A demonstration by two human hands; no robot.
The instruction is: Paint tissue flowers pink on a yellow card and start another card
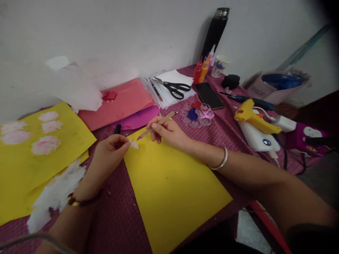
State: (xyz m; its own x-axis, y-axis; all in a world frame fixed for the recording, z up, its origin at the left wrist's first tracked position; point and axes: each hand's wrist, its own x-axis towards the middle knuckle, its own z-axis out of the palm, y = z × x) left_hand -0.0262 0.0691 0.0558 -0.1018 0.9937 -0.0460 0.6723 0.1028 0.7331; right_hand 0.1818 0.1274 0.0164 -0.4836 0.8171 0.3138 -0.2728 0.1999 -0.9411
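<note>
Between the thumb and fingers of my left hand (112, 150) is a small pale piece (134, 144), whitish and petal-like, perhaps tissue paper. My right hand (169, 133) grips a flat wooden stick (164, 118), its lower tip stained pink and close beside the pale piece. Whether the tip touches it I cannot tell. Both hands are over the upper end of a yellow sheet (169, 183). Behind my right hand, a clear flower-shaped palette (186, 120) holds red, blue and pink paint.
Pink-white paper flowers (46, 144) lie on another yellow sheet (16, 180) at left, near crumpled tissue (59, 187). Scissors (173, 86), a phone (208, 95), paint bottles (198, 72) and a black flask (215, 33) are behind. A yellow glue gun (251, 114) rests on the right.
</note>
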